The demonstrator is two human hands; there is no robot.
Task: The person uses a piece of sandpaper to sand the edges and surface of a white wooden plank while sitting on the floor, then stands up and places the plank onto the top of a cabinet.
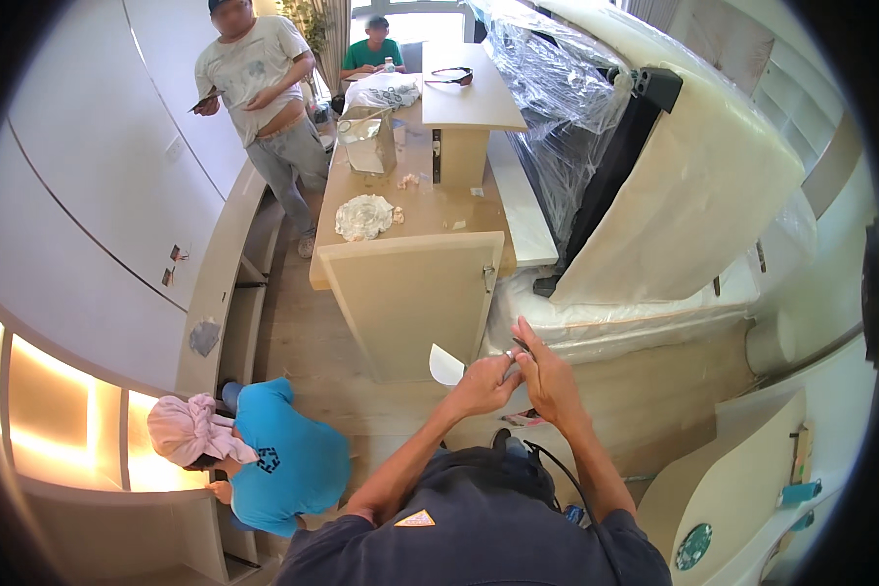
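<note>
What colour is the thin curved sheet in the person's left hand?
White: the thin curved sheet at the left hand shows plainly in the head view.

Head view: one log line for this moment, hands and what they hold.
left hand: holds white paper piece | right hand: pinches small thin tool, kind unclear | hands: touching | below: beige panel

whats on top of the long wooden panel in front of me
On the wooden panel lie a crumpled white rag, small scraps and a clear plastic bag. What the rag covers cannot be seen.
</note>
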